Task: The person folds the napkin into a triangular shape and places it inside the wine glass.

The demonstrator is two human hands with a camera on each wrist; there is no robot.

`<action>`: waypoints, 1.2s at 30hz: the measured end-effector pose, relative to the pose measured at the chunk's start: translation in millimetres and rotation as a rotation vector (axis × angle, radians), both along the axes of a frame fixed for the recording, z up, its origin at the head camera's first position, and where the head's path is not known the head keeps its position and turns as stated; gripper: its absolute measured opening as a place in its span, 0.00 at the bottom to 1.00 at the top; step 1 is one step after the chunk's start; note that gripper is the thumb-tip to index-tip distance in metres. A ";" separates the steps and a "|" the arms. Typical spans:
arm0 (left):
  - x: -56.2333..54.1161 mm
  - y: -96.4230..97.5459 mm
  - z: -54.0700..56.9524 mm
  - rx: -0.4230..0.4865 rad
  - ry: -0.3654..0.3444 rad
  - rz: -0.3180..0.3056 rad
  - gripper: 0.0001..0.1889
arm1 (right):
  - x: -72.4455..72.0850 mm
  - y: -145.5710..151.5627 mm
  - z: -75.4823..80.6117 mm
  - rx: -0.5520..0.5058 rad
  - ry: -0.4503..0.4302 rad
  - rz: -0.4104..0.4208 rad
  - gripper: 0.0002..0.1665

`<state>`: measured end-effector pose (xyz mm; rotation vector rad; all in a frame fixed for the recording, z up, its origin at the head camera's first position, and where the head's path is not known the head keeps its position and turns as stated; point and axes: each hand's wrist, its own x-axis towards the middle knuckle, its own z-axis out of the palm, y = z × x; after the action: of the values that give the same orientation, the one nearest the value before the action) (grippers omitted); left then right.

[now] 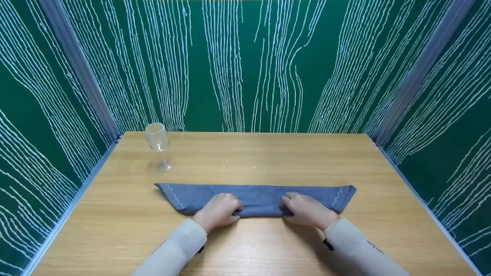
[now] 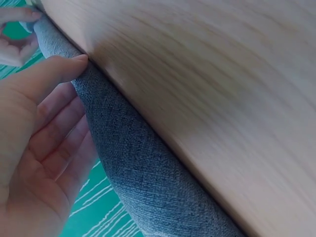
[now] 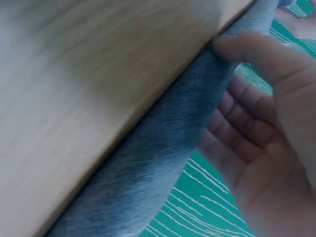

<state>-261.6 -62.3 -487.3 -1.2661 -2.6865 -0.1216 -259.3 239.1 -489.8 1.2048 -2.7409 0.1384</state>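
A blue-grey cloth, folded or rolled into a long strip, lies across the table with slanted ends and a pale wavy line near each end. My left hand grips its near edge left of the middle. In the left wrist view the left thumb presses the rolled edge, fingers curled behind it. On the right of the middle my right hand grips the same edge. The right wrist view shows that thumb on the cloth and curled fingers on the far side. The cloth's underside is hidden.
A clear stemmed glass stands upright at the back left of the wooden table. Green panels with white wavy lines close in the back and both sides. Small bright specks lie behind the cloth.
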 end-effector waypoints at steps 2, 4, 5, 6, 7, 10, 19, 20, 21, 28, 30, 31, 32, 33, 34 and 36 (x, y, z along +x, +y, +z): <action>-0.4 -0.6 0.0 0.005 -0.018 0.004 0.20 | 0.2 -0.5 -0.7 0.010 -0.005 -0.010 0.16; -1.0 -1.3 -0.5 0.005 -0.029 0.008 0.17 | -0.2 -1.2 -1.8 0.015 0.000 -0.015 0.16; -1.2 -1.7 -0.8 0.007 -0.035 0.009 0.15 | -0.4 -1.7 -2.3 0.018 0.004 -0.018 0.16; -1.5 -2.0 -1.2 0.013 -0.041 0.012 0.13 | -0.6 -2.2 -2.6 0.019 0.010 -0.019 0.16; -1.7 -2.3 -1.1 0.017 -0.047 0.016 0.11 | -0.8 -2.7 -2.9 0.019 0.016 -0.019 0.16; -1.9 -2.8 -1.1 0.031 -0.067 0.030 0.05 | -1.7 -3.8 -3.9 0.014 0.041 -0.013 0.14; -1.7 -3.0 -3.4 0.031 -0.097 0.068 0.08 | -8.3 -3.8 2.7 0.003 0.018 0.029 0.06; -1.6 -3.1 -4.0 0.032 -0.096 0.070 0.08 | -9.6 -3.5 4.6 0.002 -0.010 0.030 0.04; -1.6 -3.2 -4.6 0.034 -0.096 0.072 0.09 | -11.1 -3.1 6.5 -0.003 -0.042 0.031 0.04; -2.6 -4.3 -6.3 0.046 -0.118 0.091 0.11 | -28.0 -1.1 11.4 -0.033 -0.295 -0.008 0.05; -2.9 -5.4 -6.2 0.058 -0.136 0.097 0.12 | -32.9 -0.9 10.4 -0.041 -0.362 -0.043 0.06; -3.1 -5.9 -6.2 0.062 -0.145 0.098 0.13 | -34.7 -0.9 10.1 -0.045 -0.390 -0.061 0.05; -3.3 -6.4 -6.1 0.065 -0.154 0.098 0.13 | -36.0 -1.0 10.0 -0.052 -0.416 -0.074 0.06; -3.4 -6.9 -5.7 0.067 -0.164 0.099 0.13 | -37.1 -1.2 9.8 -0.056 -0.437 -0.088 0.06; -3.5 -7.4 -5.3 0.068 -0.173 0.098 0.13 | -37.9 -1.5 9.7 -0.059 -0.451 -0.099 0.06; -4.1 -8.2 -3.9 0.061 -0.191 0.102 0.14 | -38.4 -2.3 10.3 -0.057 -0.463 -0.115 0.06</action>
<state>-265.7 -70.5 -491.2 -1.1516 -2.8771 -0.3239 -297.8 236.8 -479.4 1.1109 -3.1595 0.5418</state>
